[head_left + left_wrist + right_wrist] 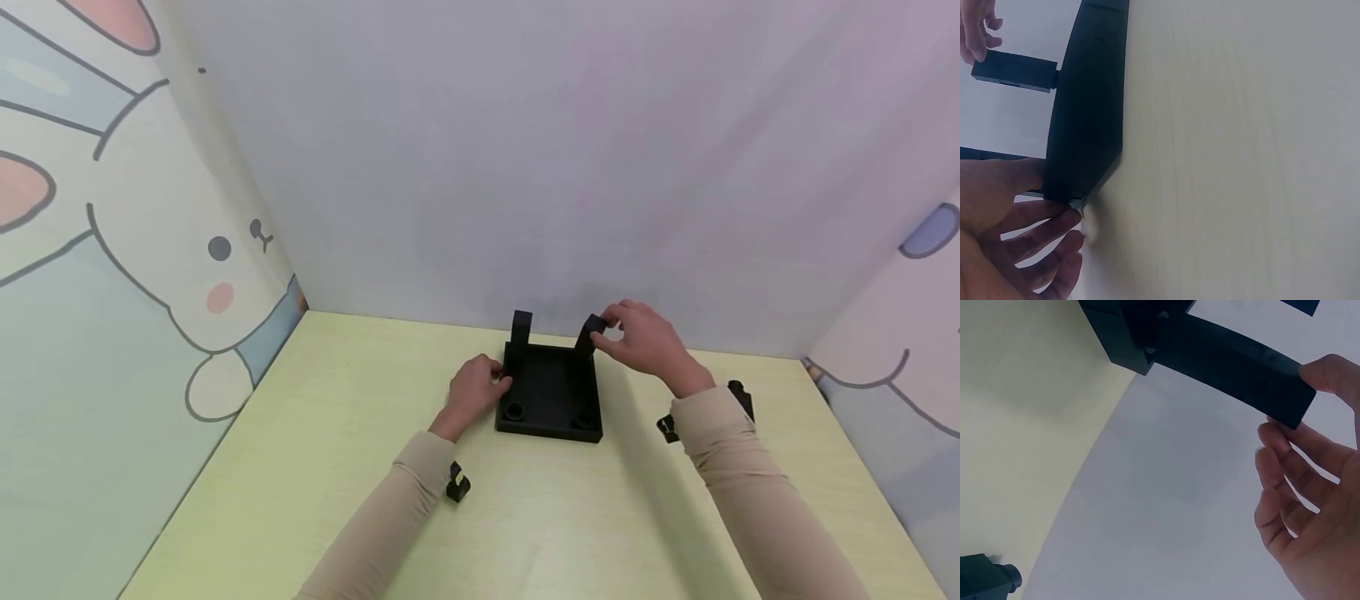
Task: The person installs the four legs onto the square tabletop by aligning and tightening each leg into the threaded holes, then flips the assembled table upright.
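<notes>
A black square tray-like base (551, 387) lies on the table, its rim raised and round sockets (513, 412) showing at the near corners. From its far left corner rises a black post (521, 329). A second black post (588, 335) stands at the far right corner, leaning outward. My right hand (645, 337) pinches the top of this leaning post, thumb on one face and fingertips on the other, as the post's end (1285, 394) shows in the right wrist view. With thumb and fingers, my left hand (472, 387) grips the left rim of the base.
A loose black piece (457, 483) lies beside the left forearm. More black pieces (667, 427) lie by the right cuff, partly hidden by the sleeve. A pale curtain wall (525, 167) stands right behind the table's far edge; printed side walls flank it.
</notes>
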Tool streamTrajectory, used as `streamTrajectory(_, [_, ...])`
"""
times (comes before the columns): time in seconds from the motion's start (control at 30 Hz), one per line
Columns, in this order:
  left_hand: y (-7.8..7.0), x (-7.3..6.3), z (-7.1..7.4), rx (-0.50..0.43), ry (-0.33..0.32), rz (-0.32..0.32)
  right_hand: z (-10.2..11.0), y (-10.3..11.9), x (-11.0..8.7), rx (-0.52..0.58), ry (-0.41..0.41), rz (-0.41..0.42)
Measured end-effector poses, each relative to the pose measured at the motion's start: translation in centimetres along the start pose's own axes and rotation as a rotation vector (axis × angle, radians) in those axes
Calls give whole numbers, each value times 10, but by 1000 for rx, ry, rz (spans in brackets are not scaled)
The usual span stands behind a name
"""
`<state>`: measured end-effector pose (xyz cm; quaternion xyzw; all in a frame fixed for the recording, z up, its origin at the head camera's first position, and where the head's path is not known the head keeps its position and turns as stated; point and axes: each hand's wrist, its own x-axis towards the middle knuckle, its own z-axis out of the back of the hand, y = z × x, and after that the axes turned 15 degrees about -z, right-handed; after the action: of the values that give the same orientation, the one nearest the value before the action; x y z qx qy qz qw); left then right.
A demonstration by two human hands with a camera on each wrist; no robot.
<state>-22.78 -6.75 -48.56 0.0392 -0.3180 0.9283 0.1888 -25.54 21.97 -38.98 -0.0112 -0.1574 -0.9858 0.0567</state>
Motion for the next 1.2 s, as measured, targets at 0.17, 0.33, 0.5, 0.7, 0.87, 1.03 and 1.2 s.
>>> streamTrajectory(0.17, [0,0,-1,-2,-4,1,-4,1,0,-29,-57,-28])
streamTrajectory(0.33, [0,0,-1,-10,-8,-2,-4,1,-1,-80,-65,-51])
streamTrajectory(0.5, [0,2,-2,-4,-8,-4,-1,1,-2,-75,-32,-46])
streamTrajectory(0.7, [0,3,-2,-1,-5,-2,1,2,-3,-68,-24,-23])
streamTrajectory(0.87, [0,3,-3,-6,-4,5,0,1,-3,-57,-50,-30])
streamTrajectory(1.03, [2,4,-4,16,-1,-20,-2,1,-2,-49,-108,-36])
streamTrajectory(1.2, [3,5,-4,25,8,-36,-2,1,-1,-63,-111,-42])
